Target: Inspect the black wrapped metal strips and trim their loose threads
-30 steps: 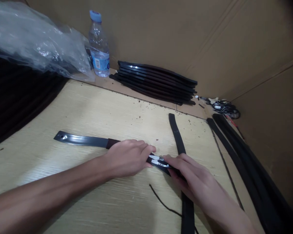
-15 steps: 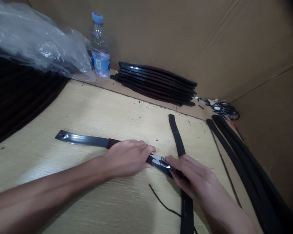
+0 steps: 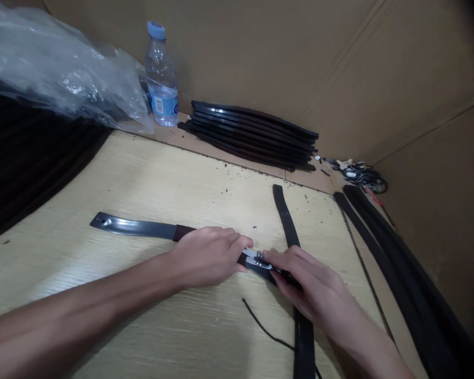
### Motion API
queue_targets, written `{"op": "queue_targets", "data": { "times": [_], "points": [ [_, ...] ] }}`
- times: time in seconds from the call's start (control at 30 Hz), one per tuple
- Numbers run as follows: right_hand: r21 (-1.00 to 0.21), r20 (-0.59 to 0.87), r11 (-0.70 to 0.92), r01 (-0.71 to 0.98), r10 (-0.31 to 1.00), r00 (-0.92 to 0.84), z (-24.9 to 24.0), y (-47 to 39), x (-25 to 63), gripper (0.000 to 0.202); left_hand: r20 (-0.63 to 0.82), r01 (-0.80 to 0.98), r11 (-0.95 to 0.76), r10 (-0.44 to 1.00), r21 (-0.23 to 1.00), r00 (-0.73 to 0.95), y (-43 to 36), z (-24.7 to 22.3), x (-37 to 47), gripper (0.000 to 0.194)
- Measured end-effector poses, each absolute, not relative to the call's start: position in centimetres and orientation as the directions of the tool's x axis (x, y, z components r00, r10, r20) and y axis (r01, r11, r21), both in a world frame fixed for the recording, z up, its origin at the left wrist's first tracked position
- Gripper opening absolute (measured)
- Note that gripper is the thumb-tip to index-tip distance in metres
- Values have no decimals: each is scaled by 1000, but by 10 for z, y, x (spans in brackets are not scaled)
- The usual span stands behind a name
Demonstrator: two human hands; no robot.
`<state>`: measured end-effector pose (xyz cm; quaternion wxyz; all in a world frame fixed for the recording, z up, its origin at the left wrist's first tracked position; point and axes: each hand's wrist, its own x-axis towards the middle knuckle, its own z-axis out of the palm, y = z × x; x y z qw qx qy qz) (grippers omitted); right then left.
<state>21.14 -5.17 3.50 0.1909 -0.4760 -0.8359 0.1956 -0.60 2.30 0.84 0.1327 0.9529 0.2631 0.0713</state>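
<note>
1. 2 bare hands meet over the tabletop [image 3: 154, 321], close together, as if 1 were there to steady the work for the other.
2. The left hand [image 3: 211, 256] has its grip closed over the flat strip [image 3: 142, 227], palm down. I'd say it is pinning the piece so it can't slide.
3. That strip lies on the tabletop, its shiny, holed end reaching out to the left and its dark wrapping [image 3: 184, 232] starting just before the hand. A further stretch shows between the 2 hands.
4. The right hand [image 3: 316, 281] keeps its grip closed around small metal snips [image 3: 254, 259], tips toward the left fingers, presumably held short for fine control. Whether the blades are parted I can't tell.
5. 1 black strip [image 3: 304, 342] runs under the right hand, crossing near the work, with a thin cord [image 3: 263, 330] beside it; how they overlap is hidden.
6. Several dark strips [image 3: 253, 137] are stacked along the cardboard wall [image 3: 260, 58], likely to leave working room. The water bottle [image 3: 164, 100] stands upright near them, beside clear plastic [image 3: 82, 68], also out of the arms' way.
</note>
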Motion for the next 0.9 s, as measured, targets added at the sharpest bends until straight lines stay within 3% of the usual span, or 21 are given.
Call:
{"op": "queue_targets", "data": {
  "times": [0.37,0.63,0.9],
  "points": [
    [-520,-17,301,799,932,-363,46,-56,233,28,67,494,-815,536,303,842,23,11,-6,32],
    [-353,-2,29,935,999,-32,39,-44,256,24,75,429,-878,452,210,889,25,11,-8,30],
    [-347,16,-36,937,999,44,27,-40,250,24,118,420,-880,452,223,884,24,5,-7,31]
  ]
}}
